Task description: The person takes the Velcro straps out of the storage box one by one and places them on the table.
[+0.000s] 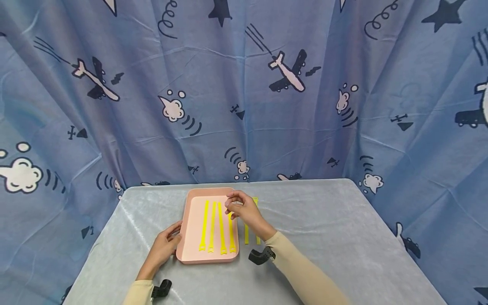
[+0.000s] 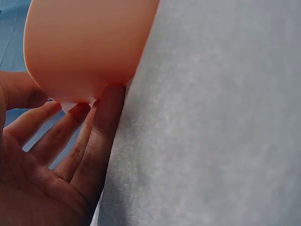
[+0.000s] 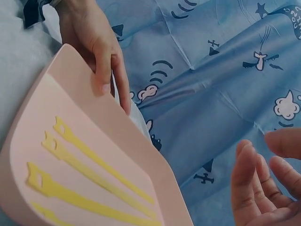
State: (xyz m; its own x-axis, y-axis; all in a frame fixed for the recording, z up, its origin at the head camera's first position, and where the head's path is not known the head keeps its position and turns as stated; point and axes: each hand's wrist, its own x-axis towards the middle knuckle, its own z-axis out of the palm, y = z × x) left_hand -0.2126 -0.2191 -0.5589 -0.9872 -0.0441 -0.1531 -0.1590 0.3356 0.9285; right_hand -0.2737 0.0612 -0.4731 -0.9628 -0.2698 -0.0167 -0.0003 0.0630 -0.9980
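Observation:
My left hand (image 1: 162,250) holds a pink tray (image 1: 193,224) at its left side. The thumb lies over the rim and the fingers rest against the outer wall (image 2: 89,52). Inside the tray, several yellow hook-and-loop cable ties (image 3: 94,174) lie lengthwise, side by side, their slotted heads toward the near end. Above the tray's right edge hovers my right hand (image 1: 248,212), its fingers loosely bent. A gap shows between thumb and fingers in the right wrist view, with nothing in it. That hand partly hides the rightmost tie (image 1: 231,237) in the tray.
Two more yellow ties (image 1: 246,235) lie on the table just right of the tray, partly behind the right hand. A grey cloth (image 1: 343,245) covers the table. Behind it hangs a blue curtain (image 1: 213,140) with printed planes and stars.

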